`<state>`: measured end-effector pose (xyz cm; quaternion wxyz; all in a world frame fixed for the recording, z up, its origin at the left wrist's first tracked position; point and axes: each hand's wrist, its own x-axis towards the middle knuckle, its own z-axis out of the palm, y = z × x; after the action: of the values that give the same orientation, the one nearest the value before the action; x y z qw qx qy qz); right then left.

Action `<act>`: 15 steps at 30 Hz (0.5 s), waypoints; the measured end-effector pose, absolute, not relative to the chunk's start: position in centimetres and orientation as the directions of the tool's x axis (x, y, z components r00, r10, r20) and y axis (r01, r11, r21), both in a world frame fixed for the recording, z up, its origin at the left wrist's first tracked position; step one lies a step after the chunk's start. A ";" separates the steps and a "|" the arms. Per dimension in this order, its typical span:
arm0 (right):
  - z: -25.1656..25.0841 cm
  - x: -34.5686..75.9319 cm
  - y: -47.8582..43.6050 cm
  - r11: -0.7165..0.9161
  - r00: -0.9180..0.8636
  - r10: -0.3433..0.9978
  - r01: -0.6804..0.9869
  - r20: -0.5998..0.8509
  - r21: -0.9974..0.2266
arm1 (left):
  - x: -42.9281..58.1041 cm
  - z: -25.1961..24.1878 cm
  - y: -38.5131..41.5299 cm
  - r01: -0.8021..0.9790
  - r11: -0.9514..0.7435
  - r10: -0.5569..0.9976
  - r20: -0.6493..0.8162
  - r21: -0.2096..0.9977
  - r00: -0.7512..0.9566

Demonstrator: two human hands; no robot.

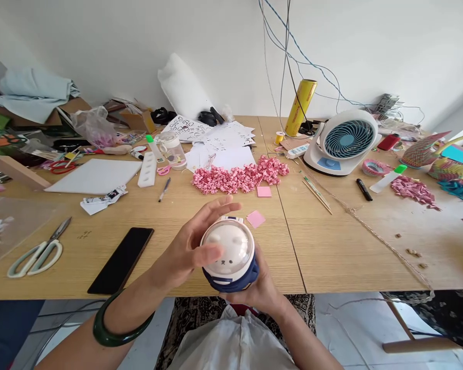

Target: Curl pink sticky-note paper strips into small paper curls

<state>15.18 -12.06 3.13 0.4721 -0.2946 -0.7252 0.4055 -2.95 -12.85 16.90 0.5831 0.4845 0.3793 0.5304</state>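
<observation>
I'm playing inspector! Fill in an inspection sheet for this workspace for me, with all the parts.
Surface: wooden table with a dark seam.
Job's things: navy-and-white cup, clear domed lid on.
Clutter: scissors, phone, pile of pink pieces, fan, plenty more.
Grips: right grip holds the cup from its right and below; left grip open around the lid, contact unclear.
Cables: wires hang before the wall.
Surroundings: white wall behind, pale floor below.

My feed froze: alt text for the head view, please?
Right hand holds a domed white and navy container, left hand at its lid. Beyond it lies a pink heap on a table; scissors and a phone lie left, a fan stands right.
</observation>
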 end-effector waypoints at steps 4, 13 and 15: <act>2.9 15.1 -10.5 0.570 -0.369 0.773 0.049 0.516 -0.820 | -3.2 15.7 -12.2 -0.198 -0.132 0.990 0.140 0.971 0.029; 2.9 14.1 -5.0 0.789 -0.377 0.611 0.221 0.696 -0.573 | -3.1 10.7 -11.0 0.232 -0.183 0.974 0.207 0.955 -0.087; 2.3 13.8 -3.8 0.817 -0.424 0.574 0.247 0.700 -0.520 | -3.1 10.1 -10.2 0.288 -0.171 0.955 0.231 0.942 -0.188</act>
<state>13.78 -3.78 2.32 0.4756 -0.2485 -0.8262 0.1717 -3.15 -10.19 10.12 0.3155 0.5538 0.5612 0.5281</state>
